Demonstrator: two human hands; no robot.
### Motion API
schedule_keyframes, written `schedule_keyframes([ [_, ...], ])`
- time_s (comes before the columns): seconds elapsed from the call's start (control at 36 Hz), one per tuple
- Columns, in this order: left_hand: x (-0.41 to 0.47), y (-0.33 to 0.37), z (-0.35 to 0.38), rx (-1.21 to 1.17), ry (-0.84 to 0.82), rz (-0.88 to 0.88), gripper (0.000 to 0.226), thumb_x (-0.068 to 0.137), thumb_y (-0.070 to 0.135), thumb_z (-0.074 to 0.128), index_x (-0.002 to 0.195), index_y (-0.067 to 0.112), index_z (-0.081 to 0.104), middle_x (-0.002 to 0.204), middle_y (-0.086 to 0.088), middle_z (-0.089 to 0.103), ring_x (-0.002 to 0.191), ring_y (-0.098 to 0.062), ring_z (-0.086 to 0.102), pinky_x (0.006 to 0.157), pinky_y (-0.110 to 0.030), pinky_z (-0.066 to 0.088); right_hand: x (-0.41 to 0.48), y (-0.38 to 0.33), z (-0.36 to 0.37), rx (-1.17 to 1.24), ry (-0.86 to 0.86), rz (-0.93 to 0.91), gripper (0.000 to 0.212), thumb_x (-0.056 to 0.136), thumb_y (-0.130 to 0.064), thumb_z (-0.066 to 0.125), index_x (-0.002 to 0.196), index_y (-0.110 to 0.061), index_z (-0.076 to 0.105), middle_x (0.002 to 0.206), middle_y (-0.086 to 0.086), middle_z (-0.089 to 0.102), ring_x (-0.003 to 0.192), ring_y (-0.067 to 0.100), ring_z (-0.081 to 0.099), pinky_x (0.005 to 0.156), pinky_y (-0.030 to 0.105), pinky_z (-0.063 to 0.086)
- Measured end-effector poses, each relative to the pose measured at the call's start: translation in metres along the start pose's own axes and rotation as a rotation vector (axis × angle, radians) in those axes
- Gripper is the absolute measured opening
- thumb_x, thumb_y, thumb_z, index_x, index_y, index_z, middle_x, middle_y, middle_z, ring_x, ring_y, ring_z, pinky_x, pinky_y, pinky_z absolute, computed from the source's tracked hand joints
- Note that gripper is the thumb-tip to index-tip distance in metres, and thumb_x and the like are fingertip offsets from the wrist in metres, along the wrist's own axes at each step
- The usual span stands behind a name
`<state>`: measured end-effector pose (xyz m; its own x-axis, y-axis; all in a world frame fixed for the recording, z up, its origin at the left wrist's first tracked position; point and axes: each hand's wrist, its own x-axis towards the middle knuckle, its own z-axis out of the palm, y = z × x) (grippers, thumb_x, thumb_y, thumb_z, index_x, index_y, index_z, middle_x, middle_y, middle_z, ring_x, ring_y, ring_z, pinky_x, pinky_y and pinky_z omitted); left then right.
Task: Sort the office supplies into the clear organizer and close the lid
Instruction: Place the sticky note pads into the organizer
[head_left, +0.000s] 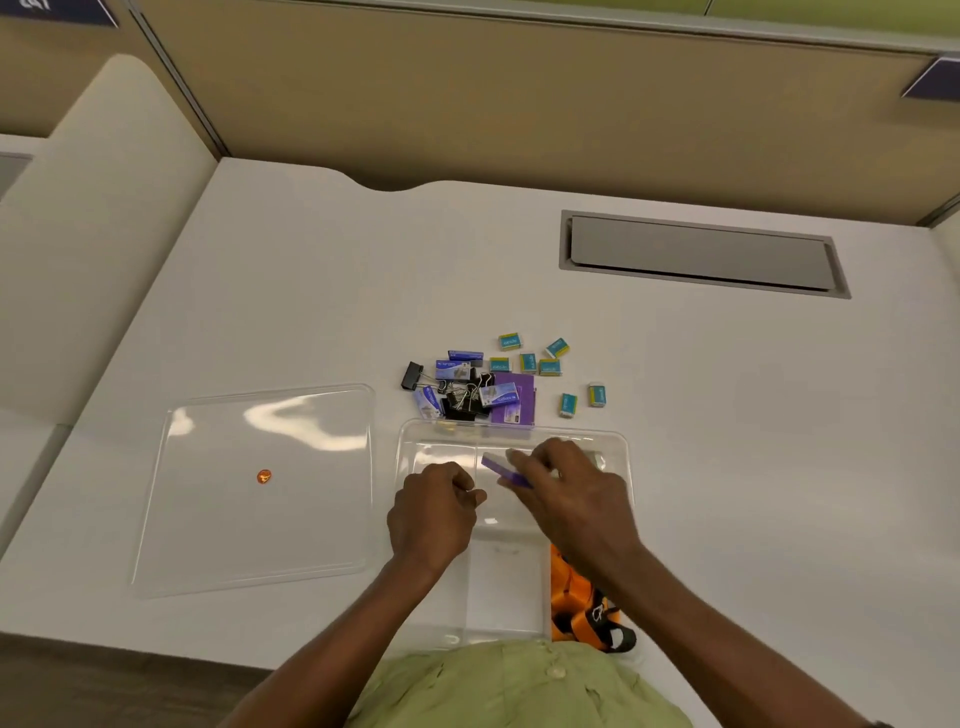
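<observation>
We saw a smooth white counter (675, 415) carrying a clear plastic organizer (511, 431) at its near edge, a shallow tray with rounded corners and thin dividers. Its flat transparent lid (260, 493) lay off to the left, glossy with glare, with a small orange round spot (264, 476) on it. Over the organizer's far compartments, the right hand (571, 499) had its grip clamped on a slim purple box (501, 467), tilted, its far end pointing toward the far left. The left hand (434, 512) hovered beside it over the far left compartment, fingers curled together; whether it pinched anything we could not tell. Just beyond the organizer's far rim sat a heap: black binder clips (460, 397) with wire handles, blue rectangular staple boxes (452, 370) and a purple packet (517, 397). Small teal-and-yellow erasers (540, 364) were scattered farther right. An orange strap (579, 597) with a black clasp filled the organizer's near right compartment.
</observation>
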<state>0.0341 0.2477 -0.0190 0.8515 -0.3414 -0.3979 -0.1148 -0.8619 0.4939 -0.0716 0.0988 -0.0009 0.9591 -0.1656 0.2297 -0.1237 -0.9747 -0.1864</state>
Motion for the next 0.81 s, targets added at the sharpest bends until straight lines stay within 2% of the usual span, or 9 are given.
schedule_keyframes([
  [0.08, 0.001, -0.003, -0.002, 0.003, -0.031, 0.033, 0.012, 0.091, 0.035, 0.077, 0.102, 0.028, 0.079, 0.102, 0.006, 0.079, 0.095, -0.018, 0.073, 0.081, -0.036, 0.061, -0.003, -0.009, 0.018, -0.068, -0.078, 0.018, 0.058, 0.070, -0.021, 0.092, 0.122, -0.015, 0.066, 0.101, 0.008, 0.064, 0.088, 0.021, 0.062, 0.051, 0.027, 0.052],
  [0.19, -0.001, -0.006, -0.004, 0.021, -0.067, 0.068, 0.018, 0.093, 0.028, 0.076, 0.111, 0.027, 0.078, 0.106, 0.007, 0.080, 0.097, -0.016, 0.074, 0.087, -0.038, 0.062, -0.005, -0.021, 0.034, -0.138, -0.151, 0.052, 0.057, 0.066, -0.011, 0.090, 0.118, -0.007, 0.066, 0.109, 0.015, 0.062, 0.104, 0.029, 0.058, 0.070, 0.035, 0.060],
  [0.33, -0.001, -0.007, -0.002, 0.025, -0.068, 0.073, 0.020, 0.093, 0.023, 0.076, 0.113, 0.024, 0.077, 0.107, 0.006, 0.080, 0.096, -0.016, 0.075, 0.087, -0.037, 0.062, -0.004, -0.030, 0.031, -0.233, -0.308, 0.023, 0.043, 0.069, -0.029, 0.093, 0.100, -0.005, 0.076, 0.103, 0.018, 0.067, 0.105, 0.036, 0.063, 0.087, 0.049, 0.056],
  [0.39, -0.001, -0.008, -0.001, 0.023, -0.068, 0.072, 0.020, 0.092, 0.020, 0.075, 0.112, 0.024, 0.077, 0.106, 0.006, 0.080, 0.095, -0.015, 0.075, 0.085, -0.034, 0.061, -0.003, -0.028, 0.028, -0.259, -0.378, -0.018, 0.033, 0.075, -0.025, 0.089, 0.100, -0.007, 0.077, 0.108, 0.019, 0.068, 0.111, 0.037, 0.061, 0.095, 0.052, 0.053],
  [0.47, -0.001, -0.008, 0.000, 0.019, -0.085, 0.068, 0.021, 0.092, 0.016, 0.074, 0.111, 0.024, 0.076, 0.103, 0.007, 0.080, 0.094, -0.014, 0.074, 0.084, -0.032, 0.061, 0.005, -0.020, 0.023, -0.220, -0.362, -0.027, 0.031, 0.077, -0.016, 0.085, 0.106, -0.009, 0.076, 0.105, 0.013, 0.071, 0.103, 0.030, 0.064, 0.089, 0.045, 0.056],
  [0.58, 0.000, -0.010, 0.000, 0.005, -0.093, 0.051, 0.021, 0.092, 0.014, 0.070, 0.109, 0.026, 0.074, 0.099, 0.011, 0.078, 0.092, -0.011, 0.073, 0.080, -0.030, 0.058, 0.035, -0.001, 0.012, 0.037, -0.178, 0.248, 0.017, 0.083, -0.011, 0.079, 0.100, -0.014, 0.076, 0.093, 0.004, 0.070, 0.088, 0.019, 0.062, 0.069, 0.034, 0.059],
  [0.64, 0.000, -0.010, 0.000, 0.006, -0.090, 0.054, 0.020, 0.093, 0.016, 0.070, 0.109, 0.027, 0.074, 0.099, 0.011, 0.078, 0.088, -0.008, 0.071, 0.075, -0.026, 0.053, 0.057, 0.014, 0.009, 0.139, -0.085, 0.386, 0.010, 0.091, -0.013, 0.072, 0.100, -0.015, 0.075, 0.095, 0.004, 0.068, 0.092, 0.021, 0.061, 0.069, 0.035, 0.057],
  [0.69, 0.000, -0.010, 0.001, 0.004, -0.088, 0.053, 0.017, 0.093, 0.019, 0.071, 0.108, 0.027, 0.074, 0.098, 0.012, 0.078, 0.084, -0.005, 0.068, 0.073, -0.024, 0.050, 0.078, 0.034, 0.015, 0.190, -0.099, 0.462, 0.020, 0.093, -0.020, 0.070, 0.112, -0.014, 0.073, 0.107, 0.007, 0.068, 0.104, 0.024, 0.061, 0.079, 0.037, 0.054],
  [0.81, 0.001, -0.010, 0.000, -0.014, -0.099, 0.041, 0.014, 0.094, 0.023, 0.074, 0.107, 0.026, 0.074, 0.100, 0.011, 0.079, 0.089, -0.010, 0.073, 0.076, -0.028, 0.057, 0.112, 0.064, 0.032, 0.213, -0.411, 0.488, 0.052, 0.085, -0.039, 0.079, 0.128, -0.014, 0.063, 0.124, 0.012, 0.065, 0.114, 0.026, 0.059, 0.093, 0.038, 0.051],
])
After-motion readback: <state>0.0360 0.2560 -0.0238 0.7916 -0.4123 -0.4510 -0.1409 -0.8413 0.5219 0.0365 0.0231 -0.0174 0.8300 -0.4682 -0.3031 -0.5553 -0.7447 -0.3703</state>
